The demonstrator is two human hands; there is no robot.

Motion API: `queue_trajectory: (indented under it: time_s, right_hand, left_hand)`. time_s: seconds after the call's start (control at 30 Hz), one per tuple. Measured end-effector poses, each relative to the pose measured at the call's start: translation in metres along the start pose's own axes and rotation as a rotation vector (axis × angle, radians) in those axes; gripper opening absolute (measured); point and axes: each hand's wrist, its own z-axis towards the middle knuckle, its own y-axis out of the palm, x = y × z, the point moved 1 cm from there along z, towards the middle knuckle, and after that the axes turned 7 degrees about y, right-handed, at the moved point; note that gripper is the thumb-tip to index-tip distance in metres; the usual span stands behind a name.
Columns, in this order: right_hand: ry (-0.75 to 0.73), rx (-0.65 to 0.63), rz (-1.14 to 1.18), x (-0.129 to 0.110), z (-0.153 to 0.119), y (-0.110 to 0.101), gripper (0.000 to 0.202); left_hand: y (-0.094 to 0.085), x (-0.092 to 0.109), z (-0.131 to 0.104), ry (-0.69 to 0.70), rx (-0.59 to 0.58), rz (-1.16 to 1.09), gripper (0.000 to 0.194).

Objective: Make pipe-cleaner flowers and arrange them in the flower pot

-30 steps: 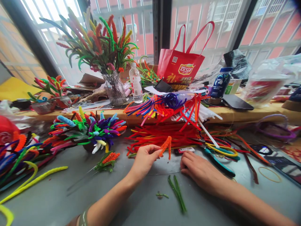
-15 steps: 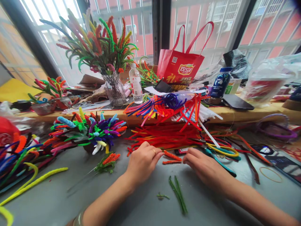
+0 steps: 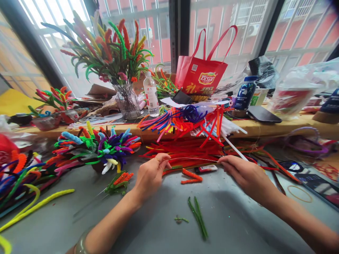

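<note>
A thin pale wire point(image 3: 194, 158) stretches in a slight arc between my two hands. My left hand point(image 3: 151, 175) pinches one end, and my right hand point(image 3: 245, 176) pinches the other. Below the wire lie a bent orange pipe cleaner piece point(image 3: 191, 176) and a lighter point(image 3: 206, 169). Closer to me are dark green pipe cleaner stems point(image 3: 198, 218) and a small green twisted piece point(image 3: 181, 219), all flat on the grey table point(image 3: 233, 229). Left of my left hand rests an orange and green pipe cleaner flower point(image 3: 120, 181) with thin wire stems.
Red pipe cleaners point(image 3: 182, 148) are heaped behind my hands. A multicoloured bunch point(image 3: 102, 150) stands at left, with yellow pipe cleaners point(image 3: 37, 208) before it. The wooden ledge point(image 3: 265, 130) holds a vase point(image 3: 128, 102), a water bottle point(image 3: 150, 95), a red bag point(image 3: 200, 76) and a phone point(image 3: 264, 114).
My hands have moved apart and up a little, and the wire now shows spanning them. The lighter has come into fuller view. The whole view has shifted slightly.
</note>
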Motion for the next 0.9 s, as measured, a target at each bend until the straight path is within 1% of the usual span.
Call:
queue_trajectory:
  time_s: [0.1, 0.13, 0.2, 0.27, 0.33, 0.37, 0.43, 0.53, 0.6, 0.67, 0.73, 0.77, 0.83, 0.9]
  right_hand:
    - [0.027, -0.042, 0.017, 0.0, 0.0, 0.0, 0.022]
    - [0.026, -0.059, 0.032, 0.0, 0.0, 0.0, 0.021]
    - [0.019, -0.08, 0.069, -0.001, 0.0, 0.001, 0.021]
    - [0.027, -0.074, 0.089, -0.002, -0.001, 0.001, 0.022]
    - [0.049, -0.042, 0.088, -0.001, 0.0, 0.001, 0.024]
    - [0.062, -0.022, 0.086, 0.0, 0.0, 0.001, 0.026]
    - [0.087, 0.019, 0.081, 0.002, 0.0, 0.001, 0.028]
    - [0.094, 0.124, -0.01, 0.006, -0.001, -0.003, 0.03]
    - [0.036, 0.235, -0.195, 0.01, -0.002, -0.006, 0.032]
    - [-0.039, 0.352, -0.414, 0.014, -0.003, -0.01, 0.034]
    - [-0.067, 0.422, -0.542, 0.018, -0.004, -0.013, 0.037]
    - [-0.052, 0.436, -0.552, 0.019, -0.004, -0.014, 0.038]
    - [0.012, 0.422, -0.463, 0.018, -0.004, -0.015, 0.037]
    - [0.1, 0.332, -0.216, 0.013, -0.002, -0.015, 0.033]
  left_hand:
    - [0.002, 0.002, -0.001, -0.093, 0.051, -0.049, 0.013]
    - [0.003, 0.003, -0.001, -0.118, 0.057, -0.093, 0.013]
    - [0.006, 0.003, 0.0, -0.179, 0.055, -0.255, 0.012]
    - [0.01, 0.001, 0.001, -0.281, 0.014, -0.482, 0.012]
    - [0.015, 0.0, 0.003, -0.391, -0.05, -0.678, 0.015]
    - [0.016, -0.001, 0.003, -0.432, -0.077, -0.743, 0.018]
    - [0.018, -0.001, 0.003, -0.468, -0.101, -0.818, 0.022]
    - [0.017, 0.001, 0.003, -0.459, -0.138, -0.852, 0.021]
    - [0.017, 0.002, 0.003, -0.455, -0.201, -0.836, 0.019]
    - [0.017, 0.004, 0.002, -0.452, -0.259, -0.773, 0.015]
    - [0.017, 0.006, 0.001, -0.422, -0.267, -0.662, 0.01]
    - [0.018, 0.007, 0.0, -0.398, -0.26, -0.608, 0.008]
    - [0.019, 0.01, -0.001, -0.35, -0.235, -0.547, 0.006]
    - [0.02, 0.014, -0.002, -0.333, -0.212, -0.579, 0.006]
